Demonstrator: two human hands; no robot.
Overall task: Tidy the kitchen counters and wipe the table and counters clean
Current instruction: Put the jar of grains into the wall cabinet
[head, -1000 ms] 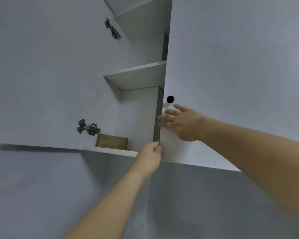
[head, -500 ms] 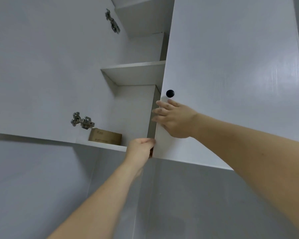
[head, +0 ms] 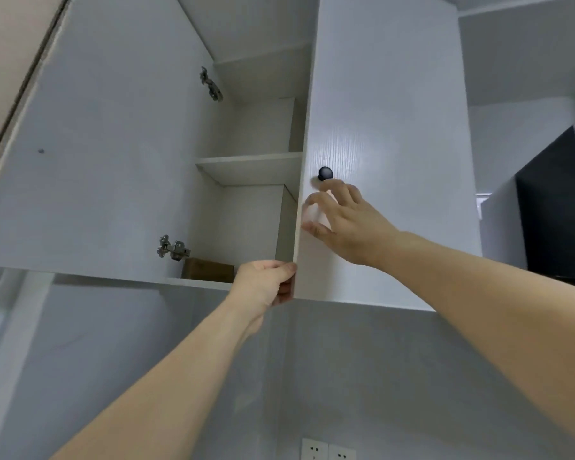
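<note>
I look up at a white wall cabinet. Its left door (head: 97, 161) is swung wide open. The right door (head: 385, 144) carries a black knob (head: 325, 173). My left hand (head: 264, 285) grips the lower left corner of the right door, fingers curled around its edge. My right hand (head: 342, 224) lies flat on the door's face just below the knob, fingers spread. Inside, a brown cardboard box (head: 209, 269) sits on the bottom shelf. A middle shelf (head: 249, 166) shows nothing on it from below.
Two metal hinges (head: 172, 249) are fixed to the open left door. A black range hood (head: 558, 207) hangs at the right. Grey wall runs below the cabinet, with white power sockets (head: 327, 450) at the bottom edge.
The view has shifted, showing more of the open left door and the range hood. My right hand has slid slightly right on the door, its fingers off the door's edge. My left hand keeps its grip.
</note>
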